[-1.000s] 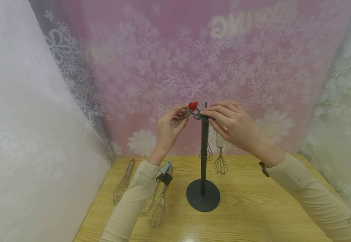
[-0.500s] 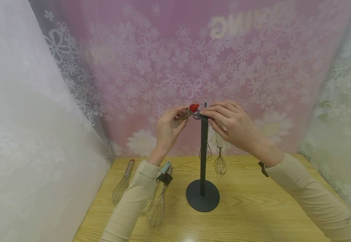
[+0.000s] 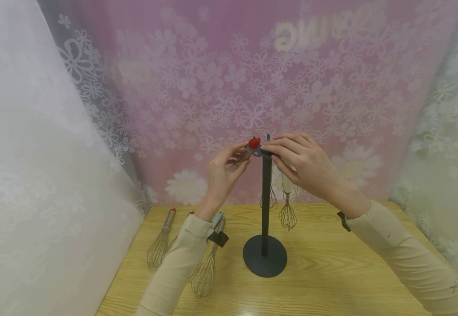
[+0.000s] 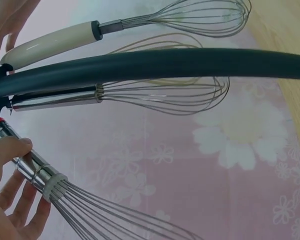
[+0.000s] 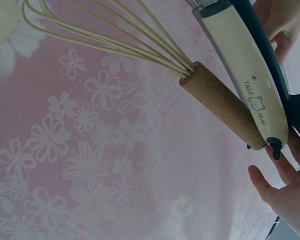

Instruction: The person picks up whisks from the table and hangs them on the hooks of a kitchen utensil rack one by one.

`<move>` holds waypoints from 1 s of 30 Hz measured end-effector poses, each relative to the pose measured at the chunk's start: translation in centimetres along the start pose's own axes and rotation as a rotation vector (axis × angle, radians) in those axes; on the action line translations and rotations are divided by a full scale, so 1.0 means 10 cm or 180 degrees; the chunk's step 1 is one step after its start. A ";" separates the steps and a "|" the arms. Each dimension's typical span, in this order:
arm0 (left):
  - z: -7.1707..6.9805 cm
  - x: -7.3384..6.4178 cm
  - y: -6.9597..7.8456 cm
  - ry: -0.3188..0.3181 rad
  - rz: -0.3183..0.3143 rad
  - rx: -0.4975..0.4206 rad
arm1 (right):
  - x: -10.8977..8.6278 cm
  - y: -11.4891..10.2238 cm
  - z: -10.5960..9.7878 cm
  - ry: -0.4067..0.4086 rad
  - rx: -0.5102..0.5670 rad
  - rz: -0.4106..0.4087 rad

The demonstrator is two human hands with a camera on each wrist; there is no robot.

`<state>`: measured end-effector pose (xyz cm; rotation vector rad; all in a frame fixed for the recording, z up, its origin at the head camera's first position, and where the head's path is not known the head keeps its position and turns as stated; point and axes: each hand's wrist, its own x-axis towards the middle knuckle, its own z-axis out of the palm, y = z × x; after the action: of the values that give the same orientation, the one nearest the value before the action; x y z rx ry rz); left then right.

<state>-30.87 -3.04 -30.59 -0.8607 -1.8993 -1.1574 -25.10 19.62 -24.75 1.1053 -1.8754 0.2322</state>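
Note:
My left hand [image 3: 223, 173] grips the steel handle of a whisk [image 4: 37, 170], red end cap up, wires slanting down. That cap is right beside a hook at the top of a dark whisk stand [image 3: 266, 202]; I cannot tell if it is on the hook. With its fingertips my right hand [image 3: 308, 160] holds the stand's hooked top. From other hooks hang a cream-handled whisk [image 5: 245, 70], a wooden-handled whisk [image 5: 220, 105] and a steel-handled whisk [image 4: 60, 100]. The right palm is hidden in the head view.
On the wooden table [image 3: 331, 263], left of the stand's round base, lie a red-tipped whisk [image 3: 167, 224], a light-blue-handled whisk [image 3: 217, 218] and a steel-handled whisk [image 3: 205, 276]. Another red tip [image 3: 191, 213] shows beside the left sleeve. A flowered curtain [image 3: 229, 96] stands behind.
My left hand has moved slightly right and down, bringing the whisk's red cap lower and closer against the hook. The right hand keeps its place on the stand.

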 end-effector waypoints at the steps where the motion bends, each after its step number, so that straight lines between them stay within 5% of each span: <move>1: 0.01 -0.01 0.00 -0.0008 -0.0020 -0.0024 | 0.00 0.00 0.00 -0.0004 -0.0001 0.0005; 17: 0.08 -0.13 0.06 -0.0114 -0.0347 -0.0386 | 0.00 0.01 0.01 -0.0019 0.0015 0.0023; 30: 0.16 -0.19 0.10 -0.0070 -0.0383 -0.0675 | -0.01 0.01 0.01 -0.0029 0.0010 0.0031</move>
<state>-29.49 -1.54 -32.26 -0.8842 -1.8911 -1.4477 -25.26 19.71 -24.87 1.1011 -1.8895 0.2360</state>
